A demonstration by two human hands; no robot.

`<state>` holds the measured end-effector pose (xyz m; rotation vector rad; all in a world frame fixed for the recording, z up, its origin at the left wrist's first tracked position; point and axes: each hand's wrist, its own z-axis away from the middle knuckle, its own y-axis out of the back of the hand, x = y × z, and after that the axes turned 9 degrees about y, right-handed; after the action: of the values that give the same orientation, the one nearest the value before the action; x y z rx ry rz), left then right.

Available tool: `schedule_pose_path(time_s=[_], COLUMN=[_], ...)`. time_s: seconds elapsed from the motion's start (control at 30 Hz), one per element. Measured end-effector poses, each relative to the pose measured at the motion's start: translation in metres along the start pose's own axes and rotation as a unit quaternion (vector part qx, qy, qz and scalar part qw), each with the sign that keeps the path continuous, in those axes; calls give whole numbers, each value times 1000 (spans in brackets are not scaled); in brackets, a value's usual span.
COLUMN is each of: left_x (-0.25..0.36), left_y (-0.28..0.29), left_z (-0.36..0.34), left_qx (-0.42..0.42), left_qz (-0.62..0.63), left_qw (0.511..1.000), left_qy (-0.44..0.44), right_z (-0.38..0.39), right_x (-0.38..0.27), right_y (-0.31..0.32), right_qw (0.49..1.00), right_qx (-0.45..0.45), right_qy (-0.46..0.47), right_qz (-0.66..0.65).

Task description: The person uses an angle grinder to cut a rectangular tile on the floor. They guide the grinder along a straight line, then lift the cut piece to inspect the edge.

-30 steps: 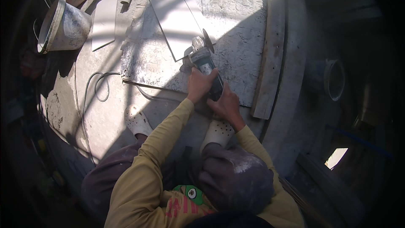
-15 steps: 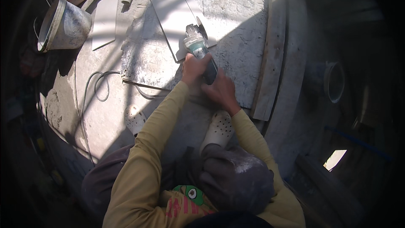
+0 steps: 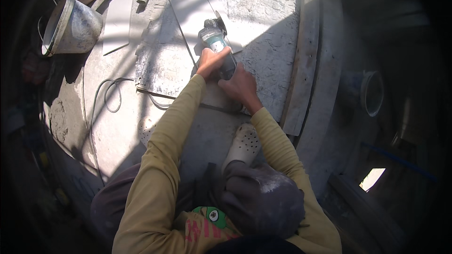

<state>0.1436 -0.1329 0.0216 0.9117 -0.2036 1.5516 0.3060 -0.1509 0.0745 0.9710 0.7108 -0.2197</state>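
Both of my hands are closed around an angle grinder with a teal and dark body. My left hand grips it just behind the metal head, thumb across the top. Farther back, my right hand wraps the rear of the body. The cutting disc stands on edge at the grinder's far right side, over a pale flat tile. A long straight line runs along the tile near the disc. Whether the disc touches the tile, I cannot tell. Under the tile lies a worn, scuffed board.
A stained bucket lies tipped at the left, beside a narrow pale tile piece. The grey cord loops on the floor at left. Wooden planks run along the board's right side. Another bucket stands in shade.
Both hands have moved the grinder forward and slightly left along the tile. The disc is now farther away from me. My grip looks the same.
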Motion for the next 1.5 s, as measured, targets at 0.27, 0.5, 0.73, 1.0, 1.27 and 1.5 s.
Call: schedule_pose_path(time_s=[0.27,0.5,0.73,1.0,1.27,1.5], left_x=[-2,-21,-41,-48,-8,-2], left_y=[-4,-23,-39,-35,-6,-2], left_z=[21,40,66,44,40,21], left_qx=[-19,28,50,13,-73,-29], left_qz=[39,-39,-32,-25,95,13], left_qw=[999,998,998,999,992,999], left_qy=[-11,28,-5,23,-36,-6], right_z=[16,48,75,69,33,21], right_x=[4,14,26,17,1,-7], right_y=[3,6,2,7,6,11], right_qw=[1000,1000,1000,999,1000,1000], right_qx=[-4,2,1,-10,5,-16], right_qy=[5,8,4,-11,-8,-23], right_qz=[-2,-7,-20,-37,-16,4])
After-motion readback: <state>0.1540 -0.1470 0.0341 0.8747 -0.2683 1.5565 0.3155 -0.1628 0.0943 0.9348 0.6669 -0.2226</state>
